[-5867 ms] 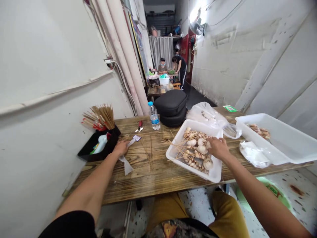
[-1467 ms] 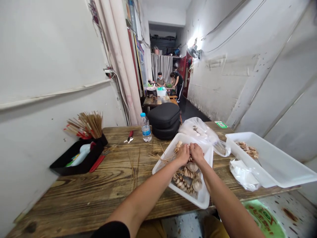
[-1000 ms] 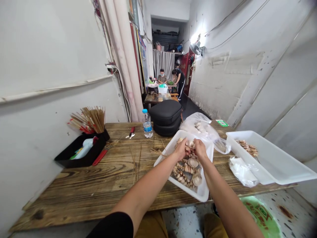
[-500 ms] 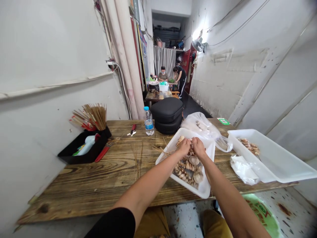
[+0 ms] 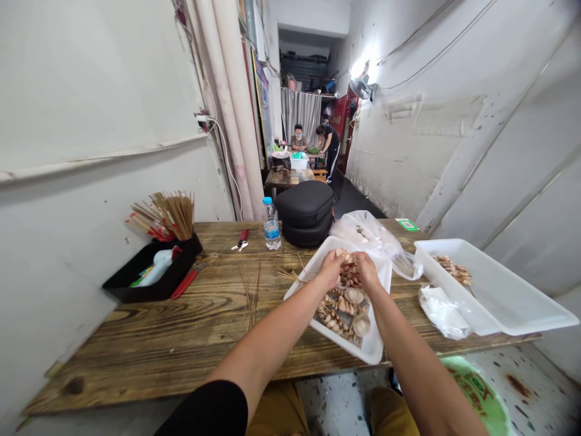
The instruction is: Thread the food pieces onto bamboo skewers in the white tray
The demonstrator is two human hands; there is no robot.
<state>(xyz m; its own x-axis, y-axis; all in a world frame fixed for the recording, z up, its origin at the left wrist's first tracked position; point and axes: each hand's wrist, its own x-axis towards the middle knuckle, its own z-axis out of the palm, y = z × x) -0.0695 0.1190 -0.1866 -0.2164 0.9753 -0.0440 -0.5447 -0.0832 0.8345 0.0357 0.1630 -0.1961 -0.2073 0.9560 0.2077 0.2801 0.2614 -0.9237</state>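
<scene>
Both hands, all but pressed together half a second earlier, had eased slightly apart above the far half of a white tray (image 5: 374,350), baring pale garlic (image 5: 347,257) between them. Fingertips of the left hand (image 5: 333,266) and right hand (image 5: 364,271) pinched it from either side, though fingers hid how much each bore. About six seconds earlier, the left hand had rested beside the black box (image 5: 136,296) toward the left end of the worktop (image 5: 181,339); its shift to the tray put both hands on one piece, a sign that the handling was well under way. Whole bulbs (image 5: 362,325) and skewered cloves (image 5: 333,324) lay toward the tray's near corner, close to the worktop's front edge. Loose skewers (image 5: 258,290) lay left of the tray. By the worktop's right end, a second white tray (image 5: 512,284) held a small batch of skewered pieces (image 5: 454,270) against its far left corner.
</scene>
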